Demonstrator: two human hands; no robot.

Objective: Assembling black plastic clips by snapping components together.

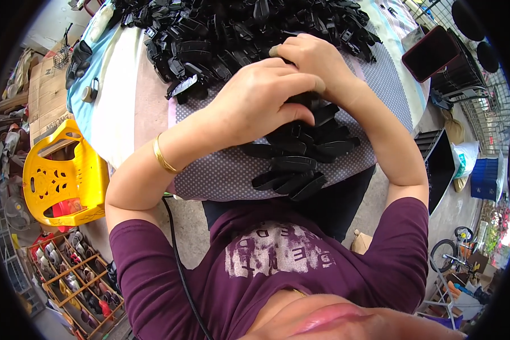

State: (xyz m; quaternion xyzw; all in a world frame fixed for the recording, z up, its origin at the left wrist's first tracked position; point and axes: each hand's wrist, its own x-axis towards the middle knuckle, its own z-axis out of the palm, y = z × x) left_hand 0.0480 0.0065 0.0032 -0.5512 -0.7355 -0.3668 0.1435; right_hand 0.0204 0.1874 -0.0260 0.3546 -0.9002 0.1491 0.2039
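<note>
Both my hands are close together over the table, in front of a big heap of black straps with plastic buckles (209,48). My left hand (266,99) is curled, thumb and index finger bent round a dark piece that looks like a black strap (324,115). Its far fingers are hidden behind its back. Right beside it, my right hand (314,59) has its fingers bent inward toward the heap; whatever lies under them is out of sight. Below the hands, several looped black straps (297,164) lie in a small pile near the table's front edge.
A dotted grey cloth (215,175) covers the table (119,107). On its left lie a small round container (89,92) and a black item (79,62). A dark-screened phone (430,54) stands at the right. A yellow chair (68,175) is at left, a black crate (441,164) at right.
</note>
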